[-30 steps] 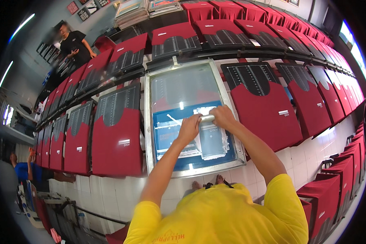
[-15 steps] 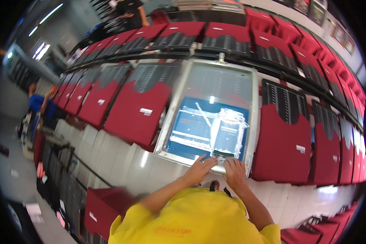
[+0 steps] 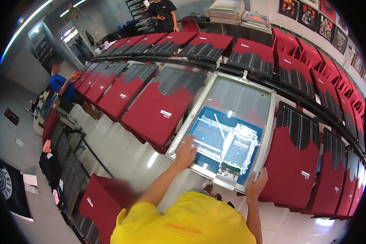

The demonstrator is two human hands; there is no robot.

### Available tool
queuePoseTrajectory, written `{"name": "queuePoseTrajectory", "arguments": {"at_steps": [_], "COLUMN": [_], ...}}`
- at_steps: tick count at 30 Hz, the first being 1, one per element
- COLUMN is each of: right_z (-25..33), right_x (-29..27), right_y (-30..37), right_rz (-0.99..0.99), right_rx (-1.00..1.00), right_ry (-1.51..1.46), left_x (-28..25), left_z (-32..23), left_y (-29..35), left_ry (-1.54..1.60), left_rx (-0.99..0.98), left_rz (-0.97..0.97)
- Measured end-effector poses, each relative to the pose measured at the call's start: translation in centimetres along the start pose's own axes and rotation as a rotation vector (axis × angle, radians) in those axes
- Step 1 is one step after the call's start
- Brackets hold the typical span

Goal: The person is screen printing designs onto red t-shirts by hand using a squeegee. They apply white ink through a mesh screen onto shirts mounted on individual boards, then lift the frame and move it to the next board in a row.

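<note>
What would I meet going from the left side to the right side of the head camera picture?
Black wall banner → person in a blue shirt → left hand → squeegee → right hand → wall pictures.

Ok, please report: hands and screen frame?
Left hand at left rim of screen frame; right hand by its near right corner; squeegee across near rim.

Metal-framed screen-printing screen (image 3: pixel 244 103), lying angled toward one o'clock, blue stencil (image 3: pixel 215 142) smeared with white ink (image 3: pixel 249 133), silver squeegee (image 3: pixel 227 179) resting at six o'clock
</note>
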State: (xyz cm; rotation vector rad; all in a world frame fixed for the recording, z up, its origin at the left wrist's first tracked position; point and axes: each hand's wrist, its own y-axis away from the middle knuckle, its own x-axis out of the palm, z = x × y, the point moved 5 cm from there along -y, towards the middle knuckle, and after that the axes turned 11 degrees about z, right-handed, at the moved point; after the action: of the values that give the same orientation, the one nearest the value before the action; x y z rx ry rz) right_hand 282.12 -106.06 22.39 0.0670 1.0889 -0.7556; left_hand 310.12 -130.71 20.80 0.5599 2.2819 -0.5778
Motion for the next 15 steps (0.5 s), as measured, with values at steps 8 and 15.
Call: {"name": "queuePoseTrajectory", "arguments": {"at_steps": [8,15], "right_z": [-3.4,-6.8], "right_x": [3.1,4.1], "right_y": [-0.1,0.6], "right_rz": [0.132,0.034], "right_rx": [0.406,0.362], "right_ry": [-0.392,-0.456], "left_x": [0.6,-0.8], "left_z": [11.7,10.8], "left_y": [-3.4,-3.9], "left_ry": [-0.049,0.231], "left_rx": [-0.394,-0.448], "left_rz": [0.065,-0.083]}}
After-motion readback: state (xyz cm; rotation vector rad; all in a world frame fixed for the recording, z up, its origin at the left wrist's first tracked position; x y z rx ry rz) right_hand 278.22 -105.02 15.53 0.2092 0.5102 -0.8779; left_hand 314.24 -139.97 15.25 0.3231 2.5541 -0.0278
